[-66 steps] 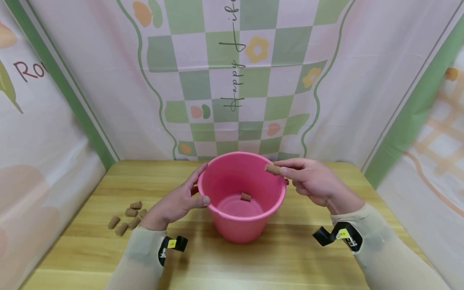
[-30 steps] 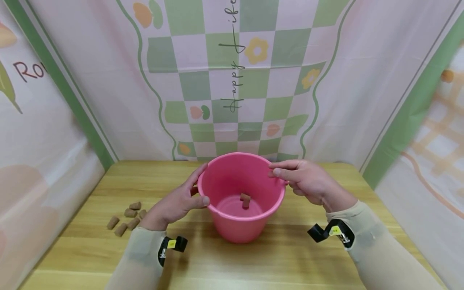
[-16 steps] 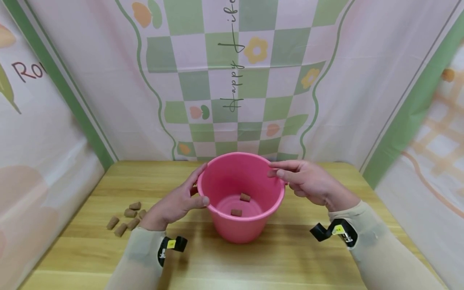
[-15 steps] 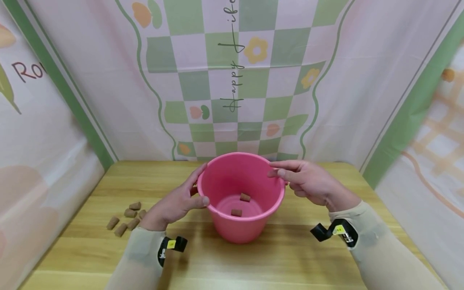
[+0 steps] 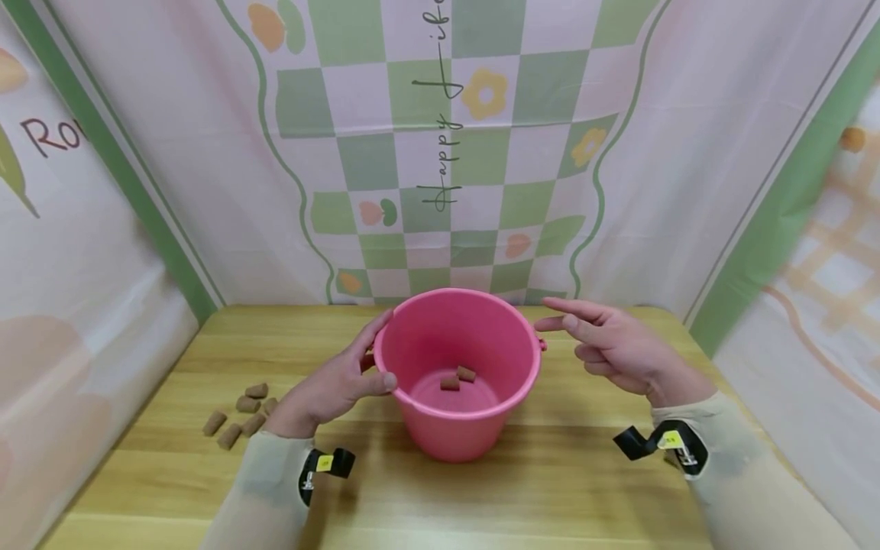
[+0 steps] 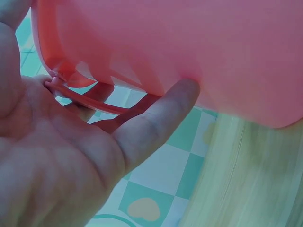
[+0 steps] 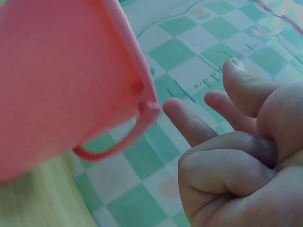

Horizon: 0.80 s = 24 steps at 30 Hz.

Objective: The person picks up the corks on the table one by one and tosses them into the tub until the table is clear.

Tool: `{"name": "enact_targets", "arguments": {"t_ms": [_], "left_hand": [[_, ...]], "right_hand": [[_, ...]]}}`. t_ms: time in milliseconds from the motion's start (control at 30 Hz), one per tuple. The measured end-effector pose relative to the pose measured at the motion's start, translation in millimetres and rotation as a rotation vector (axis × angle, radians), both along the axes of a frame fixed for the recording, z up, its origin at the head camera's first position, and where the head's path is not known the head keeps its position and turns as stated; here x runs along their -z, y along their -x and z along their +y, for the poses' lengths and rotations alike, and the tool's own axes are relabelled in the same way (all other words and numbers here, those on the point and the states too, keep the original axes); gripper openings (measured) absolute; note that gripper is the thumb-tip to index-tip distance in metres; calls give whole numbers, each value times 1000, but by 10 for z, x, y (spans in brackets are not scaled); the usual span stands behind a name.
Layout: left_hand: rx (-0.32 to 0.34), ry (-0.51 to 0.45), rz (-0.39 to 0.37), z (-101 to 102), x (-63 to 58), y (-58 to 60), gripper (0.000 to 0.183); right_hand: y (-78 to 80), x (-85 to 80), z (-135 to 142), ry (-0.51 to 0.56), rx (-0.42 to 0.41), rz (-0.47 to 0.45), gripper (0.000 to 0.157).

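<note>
A pink bucket [image 5: 454, 439] stands upright on the table, its mouth tilted toward the head view. My left hand [image 5: 337, 386] holds its left side, thumb over the rim and fingers against the outer wall; the left wrist view shows a fingertip pressing that wall beside the pink handle [image 6: 90, 101]. Two corks lie close together on the bucket's floor, a left cork [image 5: 450, 383] and a right cork [image 5: 466, 373]. To the right of the rim hovers my right hand [image 5: 619, 347], holding nothing. Two of its fingers point toward the bucket, and the others are curled in.
Several loose corks [image 5: 247, 403] lie on the wooden table [image 5: 536, 496] left of the bucket, partly behind the left wrist. A small brown piece [image 5: 671, 458] shows beside the right wrist strap. A printed cloth [image 5: 481, 153] hangs behind the table.
My right hand has let a cork fall into the bucket, where it rolled beside the first cork. The right hand has since moved right, off the rim. My left hand has stayed put.
</note>
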<state>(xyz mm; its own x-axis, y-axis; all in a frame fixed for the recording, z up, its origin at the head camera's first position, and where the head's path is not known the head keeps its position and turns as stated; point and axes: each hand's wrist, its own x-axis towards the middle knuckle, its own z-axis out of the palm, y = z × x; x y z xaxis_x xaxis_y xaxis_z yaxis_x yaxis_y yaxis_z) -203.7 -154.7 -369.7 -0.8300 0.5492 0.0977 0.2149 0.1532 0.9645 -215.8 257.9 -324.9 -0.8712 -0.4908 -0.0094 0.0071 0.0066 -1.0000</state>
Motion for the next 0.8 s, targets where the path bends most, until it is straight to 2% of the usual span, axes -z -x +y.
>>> {"name": "enact_targets", "arguments": {"t_ms": [300,800], "left_hand": [[-4,2,-19,0,-11,-2,97],[-19,10,-35,-1,-10,-7,96]], "right_hand": [[-40,155,344,73,47,9,38],[-107,426,762,199,86,-42,38]]}}
